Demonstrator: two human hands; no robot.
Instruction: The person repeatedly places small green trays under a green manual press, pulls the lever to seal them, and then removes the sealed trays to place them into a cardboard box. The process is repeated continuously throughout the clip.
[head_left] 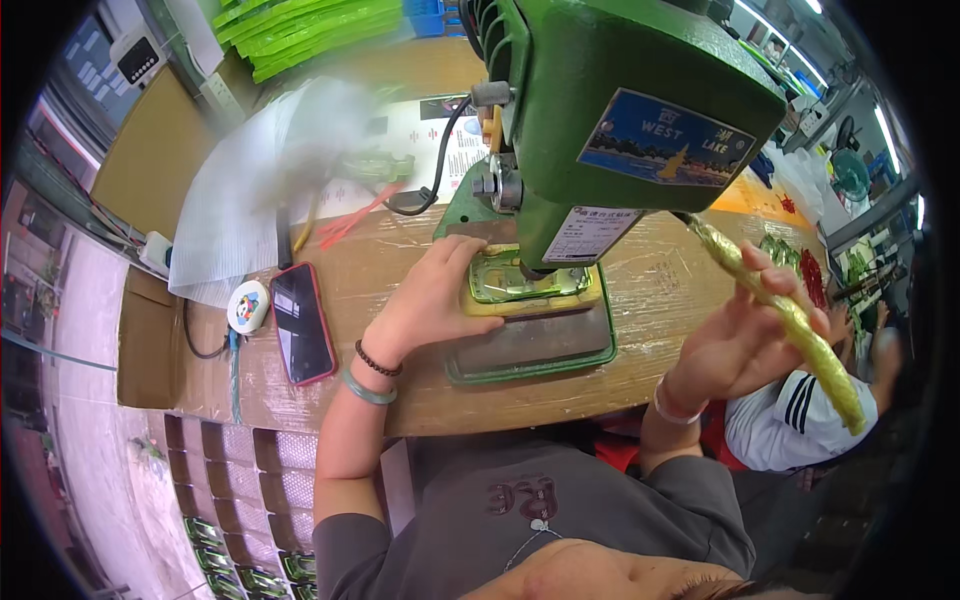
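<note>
A green bench drill press (pixel 570 130) stands in front of me, its chuck lowered over a clear green plastic part (pixel 490 282). That part sits in a yellowish block (pixel 530 309) on the machine's grey base (pixel 550 350). My left hand (pixel 425 295) is closed around the left end of the part and block, thumb in front and fingers behind. The drill tip is hidden under the machine's head. My right hand (pixel 735 345) wraps round a lever (pixel 795 318) covered in yellow film, slanting down to the right.
Left of the press lie a phone (pixel 303 325) and a round white device (pixel 247 306). Something whitish blurs (pixel 320 130) behind them, before stacked green trays (pixel 310 30). A divided box (pixel 225 480) with green parts is lower left. A person's white sleeve (pixel 790 425) is close on the right.
</note>
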